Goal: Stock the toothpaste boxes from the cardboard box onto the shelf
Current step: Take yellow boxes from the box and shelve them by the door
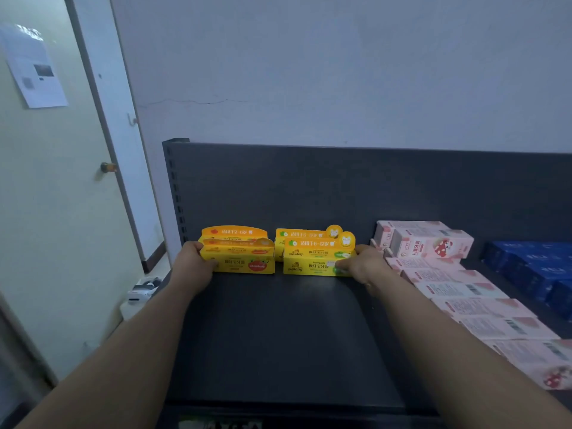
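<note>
The fingers (pixel 192 244) of the left hand (pixel 193 261) curl round the left end of the strawberry toothpaste boxes (pixel 241 258), with the thumb laid on the front face, so the hand grips that end. The fingers (pixel 362 249) of the right hand (pixel 363 264) wrap the right end of the apple toothpaste boxes (pixel 312 258) in the same way, thumb pressed on the lower right corner of the front. Both groups are yellow cartons (the strawberry ones with an orange top flap, the apple ones with green marks and a round tooth badge), standing long side forward near the back of the shelf (pixel 284 335). Each group has a front carton and another right behind it. The two groups stand side by side with a narrow gap between them, just in front of the dark back panel (pixel 309 187). Both forearms reach in over the bare dark front part of the shelf. To the right of the right hand, a row of pink toothpaste boxes (pixel 458 292) runs from the back panel toward the front edge, and further right lie blue boxes (pixel 532 267). Left of the shelf stands a pale door (pixel 55 212) with a round knob (pixel 108 167) and a printed sheet (pixel 34 66) stuck on it. A small white device (pixel 140 292) sits low beside the shelf's left end.
</note>
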